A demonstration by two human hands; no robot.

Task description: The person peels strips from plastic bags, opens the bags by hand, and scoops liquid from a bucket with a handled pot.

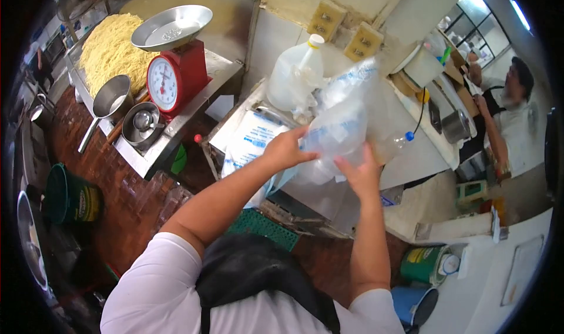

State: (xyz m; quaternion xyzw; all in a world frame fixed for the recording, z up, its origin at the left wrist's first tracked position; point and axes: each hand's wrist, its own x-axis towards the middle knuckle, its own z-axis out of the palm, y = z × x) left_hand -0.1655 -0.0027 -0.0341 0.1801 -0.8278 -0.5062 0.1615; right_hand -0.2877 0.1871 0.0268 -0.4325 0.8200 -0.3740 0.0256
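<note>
A clear plastic bag with blue print (338,128) is held up in front of me, over the counter. My left hand (288,150) grips its left side, thumb along the near face and fingers partly behind the plastic. On the lower right side, my right hand (361,172) is closed on the same bag. Below my left hand lies a white pack with blue lettering (252,139). Just behind the bag stands a translucent jug with a yellow cap (296,75). To the right of it, a clear bottle with a blue cap (409,136) lies on its side.
Left of the counter stands a red dial scale (170,81) with a metal pan (172,27). Behind it is a heap of yellow crumbly food (114,46). Metal pots (113,98) sit beside the scale. Another person (511,111) is at the right. A green bucket (70,193) stands on the floor.
</note>
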